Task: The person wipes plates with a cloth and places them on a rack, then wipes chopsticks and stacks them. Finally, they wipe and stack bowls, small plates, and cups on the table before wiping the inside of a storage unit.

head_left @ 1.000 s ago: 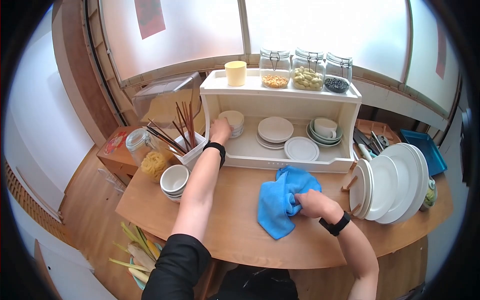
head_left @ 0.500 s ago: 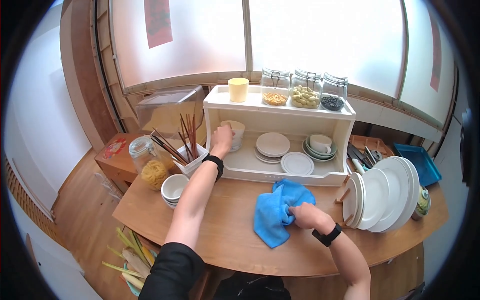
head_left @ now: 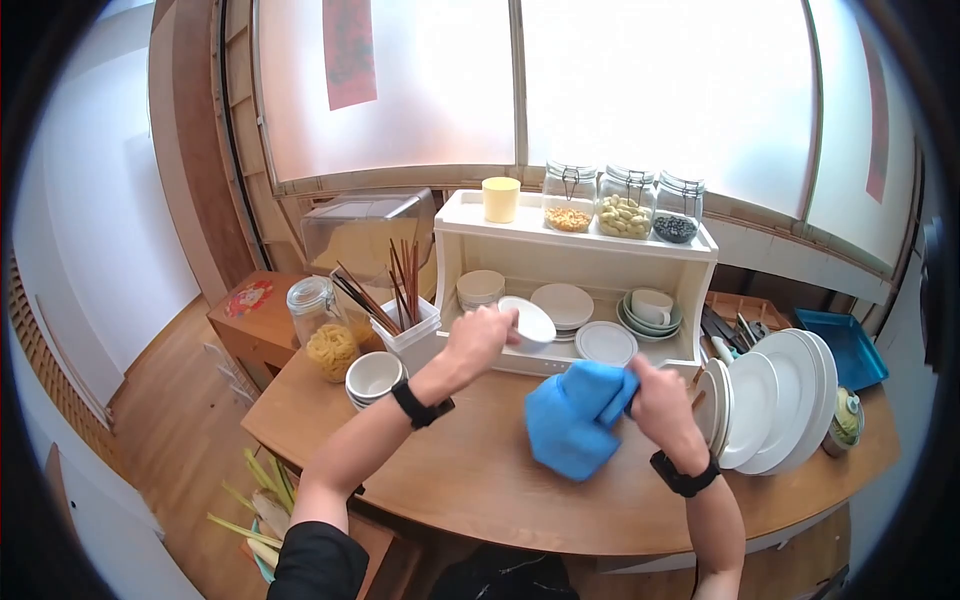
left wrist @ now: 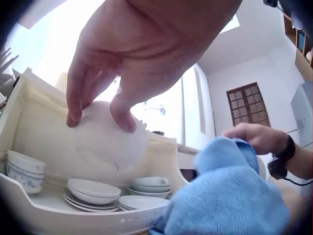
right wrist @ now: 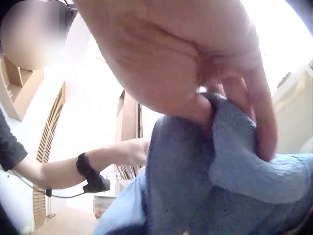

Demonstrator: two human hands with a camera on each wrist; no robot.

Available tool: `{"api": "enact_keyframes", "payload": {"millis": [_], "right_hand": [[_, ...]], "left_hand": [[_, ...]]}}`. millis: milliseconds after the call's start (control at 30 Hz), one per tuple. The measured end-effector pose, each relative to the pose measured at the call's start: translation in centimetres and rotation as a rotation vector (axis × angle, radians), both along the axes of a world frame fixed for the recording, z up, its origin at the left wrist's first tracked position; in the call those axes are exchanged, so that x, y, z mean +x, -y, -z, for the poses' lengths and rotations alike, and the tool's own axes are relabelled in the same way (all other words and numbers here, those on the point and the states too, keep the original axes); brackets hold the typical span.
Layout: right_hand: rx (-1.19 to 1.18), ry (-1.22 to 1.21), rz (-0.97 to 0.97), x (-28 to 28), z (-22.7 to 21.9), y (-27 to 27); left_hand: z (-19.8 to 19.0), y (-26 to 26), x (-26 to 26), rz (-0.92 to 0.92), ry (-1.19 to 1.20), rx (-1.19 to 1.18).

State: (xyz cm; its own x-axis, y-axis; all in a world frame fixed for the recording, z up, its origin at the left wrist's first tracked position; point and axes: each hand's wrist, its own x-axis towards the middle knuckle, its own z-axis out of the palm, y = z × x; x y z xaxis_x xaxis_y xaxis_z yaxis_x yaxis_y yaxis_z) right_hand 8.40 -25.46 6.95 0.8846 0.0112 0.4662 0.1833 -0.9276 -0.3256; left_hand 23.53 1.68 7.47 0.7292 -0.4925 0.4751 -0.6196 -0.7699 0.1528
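Evidently, the fingers and thumb of the left hand (head_left: 480,340) pinch a white bowl (left wrist: 110,142) near its rim, probably because a thin edge grips easily and leaves the inside uncovered. The bowl is tilted, held up just in front of the white shelf (head_left: 575,257), a little left of its middle. The fingers of the right hand (head_left: 665,405) are curled into a blue cloth (head_left: 572,420), bunching its top; the rest hangs in front of the shelf's middle, and gathered like this it should not slip. Inside the shelf, nested bowls (head_left: 481,286) stand at the left end and stacked plates (head_left: 562,302) in the middle, presumably to save room. Along the shelf's top stand lidded jars (head_left: 626,206), their contents easily seen through glass. Right of the shelf, large plates (head_left: 778,400) stand on edge, likely so each can be drawn out singly.
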Motion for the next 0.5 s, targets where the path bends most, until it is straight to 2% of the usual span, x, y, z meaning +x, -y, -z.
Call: {"api": "enact_keyframes", "payload": {"millis": [67, 167, 200, 267, 300, 333, 367, 433, 467, 500], "right_hand": [[0.188, 0.304, -0.067, 0.4, -2.6, -0.6], [0.296, 0.433, -0.127, 2.6, -5.1, -1.9], [0.306, 0.450, -0.173, 3.4, -4.5, -2.2], [0.324, 0.487, -0.265, 6.0, -2.6, -2.5], [0.202, 0.435, -0.282, 6.3, -1.7, -1.9], [0.229, 0.355, -0.234, 6.5, -0.2, -1.2], [0.252, 0.275, -0.187, 6.5, 0.9, -0.9], [0.469, -0.041, -0.153, 6.1, 1.5, -0.8], [0.578, -0.205, -0.133, 5.9, 1.7, -0.8], [0.712, -0.240, -0.210, 6.0, 1.7, -1.1]], "left_hand": [[0.1, 0.4, -2.0, 0.113, -0.107, 0.051], [1.2, 1.8, -3.3, 0.248, -0.248, 0.081], [1.3, 2.2, -3.9, 0.314, -0.246, 0.046], [1.7, 2.6, -4.6, 0.283, -0.260, 0.090], [1.7, 2.7, -4.9, 0.267, -0.263, 0.112], [1.4, 2.6, -5.7, 0.354, -0.254, -0.060], [1.2, 2.3, -5.9, 0.364, -0.268, -0.083], [0.8, 1.9, -5.9, 0.382, -0.298, -0.135], [0.7, 2.2, -5.9, 0.381, -0.225, -0.149], [0.6, 2.6, -6.0, 0.381, -0.152, -0.161]]}}
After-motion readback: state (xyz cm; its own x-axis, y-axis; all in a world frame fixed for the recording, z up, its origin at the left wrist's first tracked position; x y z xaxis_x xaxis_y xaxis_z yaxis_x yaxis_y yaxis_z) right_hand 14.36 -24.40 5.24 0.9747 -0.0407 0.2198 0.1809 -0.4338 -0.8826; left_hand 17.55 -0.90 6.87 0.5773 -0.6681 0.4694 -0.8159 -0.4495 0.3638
